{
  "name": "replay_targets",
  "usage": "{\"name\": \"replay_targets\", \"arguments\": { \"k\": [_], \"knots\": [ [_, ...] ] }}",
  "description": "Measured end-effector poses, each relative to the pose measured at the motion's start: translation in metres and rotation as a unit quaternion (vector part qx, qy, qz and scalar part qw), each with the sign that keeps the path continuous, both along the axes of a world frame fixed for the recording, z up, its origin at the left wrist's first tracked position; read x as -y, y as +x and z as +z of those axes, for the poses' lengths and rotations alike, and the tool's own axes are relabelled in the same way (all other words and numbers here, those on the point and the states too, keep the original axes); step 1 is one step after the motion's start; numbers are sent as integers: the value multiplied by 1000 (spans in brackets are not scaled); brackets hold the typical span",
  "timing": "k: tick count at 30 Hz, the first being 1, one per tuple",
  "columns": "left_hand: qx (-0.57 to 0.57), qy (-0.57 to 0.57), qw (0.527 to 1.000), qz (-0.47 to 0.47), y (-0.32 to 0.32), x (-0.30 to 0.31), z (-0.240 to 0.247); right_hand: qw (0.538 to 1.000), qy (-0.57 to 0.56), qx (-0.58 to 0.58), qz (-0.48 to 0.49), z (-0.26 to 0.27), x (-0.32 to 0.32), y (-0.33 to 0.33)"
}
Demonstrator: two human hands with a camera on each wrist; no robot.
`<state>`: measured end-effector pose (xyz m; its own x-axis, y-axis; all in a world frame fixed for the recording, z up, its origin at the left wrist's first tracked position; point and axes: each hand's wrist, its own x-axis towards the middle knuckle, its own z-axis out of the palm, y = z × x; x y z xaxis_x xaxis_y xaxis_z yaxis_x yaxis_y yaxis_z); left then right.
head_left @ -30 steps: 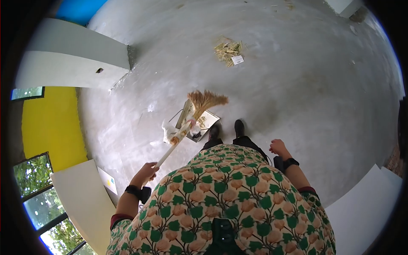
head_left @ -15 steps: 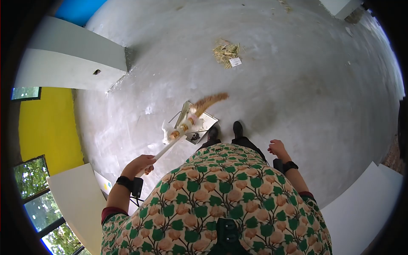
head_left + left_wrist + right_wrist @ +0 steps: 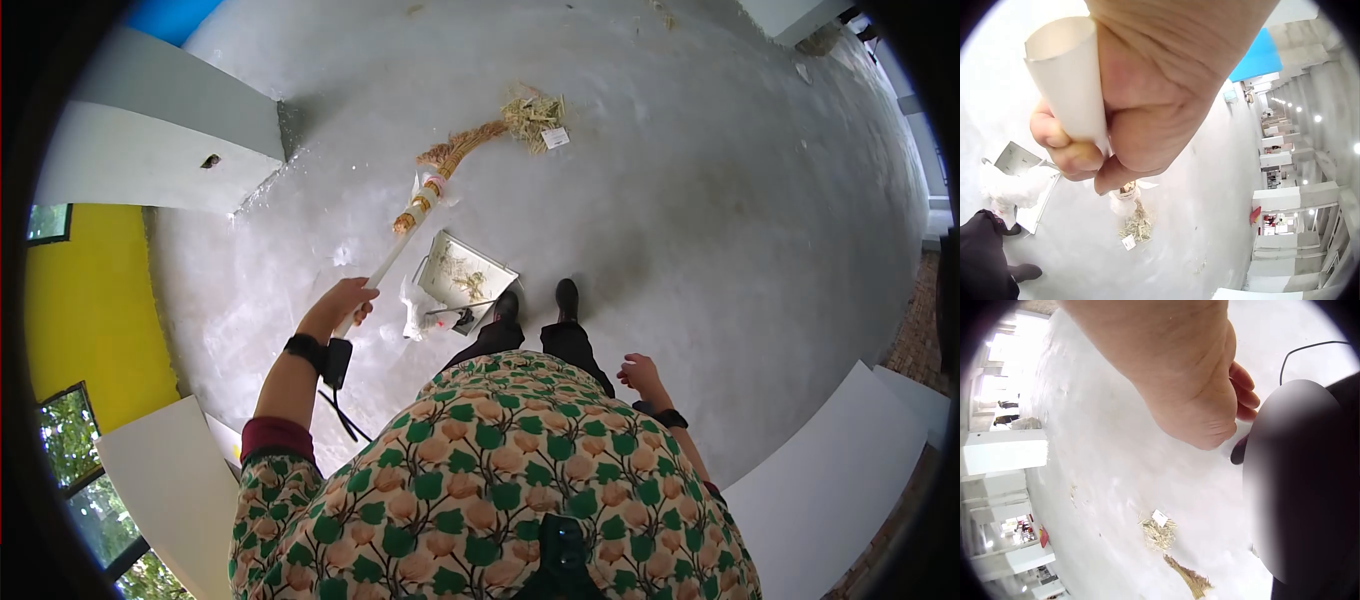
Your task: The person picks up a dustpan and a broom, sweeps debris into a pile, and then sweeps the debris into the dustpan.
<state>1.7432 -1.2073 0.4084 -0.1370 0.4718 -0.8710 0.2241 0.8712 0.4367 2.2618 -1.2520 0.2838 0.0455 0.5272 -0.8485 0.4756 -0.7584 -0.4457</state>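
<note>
My left hand [image 3: 347, 303] grips the white handle of a broom [image 3: 385, 262]; in the left wrist view the hollow end of the handle [image 3: 1071, 81] sticks out of the curled fingers. The broom's brown bristles [image 3: 465, 147] are spread on the floor, their tip at the edge of a straw pile [image 3: 530, 108]. A white card [image 3: 555, 138] lies on that pile. Nearer my feet is a metal dustpan [image 3: 497, 272] with bits of straw [image 3: 470, 285] inside and a white plastic bag [image 3: 420, 312] at its left side. My right hand [image 3: 642, 376] hangs loosely curled, holding nothing.
Black shoes [image 3: 567, 298] stand right beside the dustpan. A pale block [image 3: 180, 140] juts in at the upper left, with a yellow wall panel [image 3: 90, 300] below it. White boards [image 3: 830, 470] lean at the lower right. Straw scraps [image 3: 663, 14] lie farther off.
My left hand has moved forward, swinging the broom head from over the dustpan up to the straw pile. The dustpan's inside now shows. The right hand stays by my side.
</note>
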Motion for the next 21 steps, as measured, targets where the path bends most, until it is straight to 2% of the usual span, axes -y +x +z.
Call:
{"name": "replay_targets", "arguments": {
  "k": [2, 5, 6, 8, 14, 18, 19, 21],
  "knots": [
    [3, -17, 1000, -8, -10, -7, -12, 1000, -9, -7, -7, 4, 18, -16],
    [-55, -38, 991, -118, -24, -13, -25, 999, 17, 15, 42, 8, 42, -27],
    [-52, -36, 991, -121, -24, -13, -24, 1000, -6, 13, 24, 12, 48, -29],
    [-170, -72, 959, -214, -23, -8, -20, 1000, -25, 3, -13, 9, 60, -23],
    [-252, -72, 945, -198, -51, 17, -48, 998, -38, 21, -51, -6, 79, -6],
    [-325, 23, 896, -303, -46, 21, -37, 996, -11, 13, -85, -14, 98, -16],
    [-324, 21, 892, -314, -45, 20, -40, 995, -4, 6, -95, -9, 104, -21],
    [-297, -63, 899, -316, -46, 9, -47, 995, -7, -2, -99, -10, 125, -29]
  ]
}}
